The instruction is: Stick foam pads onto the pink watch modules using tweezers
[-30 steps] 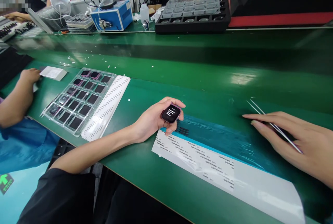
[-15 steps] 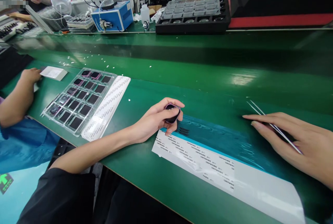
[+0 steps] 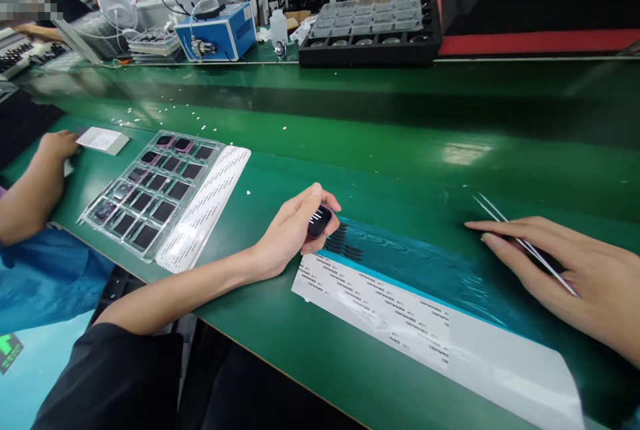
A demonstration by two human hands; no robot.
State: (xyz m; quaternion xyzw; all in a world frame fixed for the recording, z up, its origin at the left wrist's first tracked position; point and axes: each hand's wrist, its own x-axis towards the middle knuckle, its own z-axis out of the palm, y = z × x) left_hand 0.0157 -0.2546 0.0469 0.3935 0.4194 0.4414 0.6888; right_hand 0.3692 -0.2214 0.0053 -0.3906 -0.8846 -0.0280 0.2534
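Note:
A smartwatch body [image 3: 320, 221] with a black face and a purplish edge is gripped in my left hand [image 3: 287, 233]; white marks show on its face. That hand is held over the left end of a sheet with a blue film strip [image 3: 415, 260] and a white printed liner [image 3: 370, 303]. Small dark strips [image 3: 345, 243] lie on the blue film beside my fingers. On the right, my right hand [image 3: 565, 263] rests near the table with metal tweezers [image 3: 530, 247] held between thumb and fingers, their tips apart and touching nothing.
A clear compartment tray [image 3: 155, 193] of similar watch bodies stands left, beside a printed label sheet [image 3: 207, 207]. Another person's hand [image 3: 57, 147] is near a white box [image 3: 103, 141]. Farther back are a blue machine [image 3: 217, 31] and a black tray [image 3: 370, 53].
My left hand has drawn slightly left and turned the watch body, so white marks now show on its face and my thumb points upward. My right hand has hardly moved.

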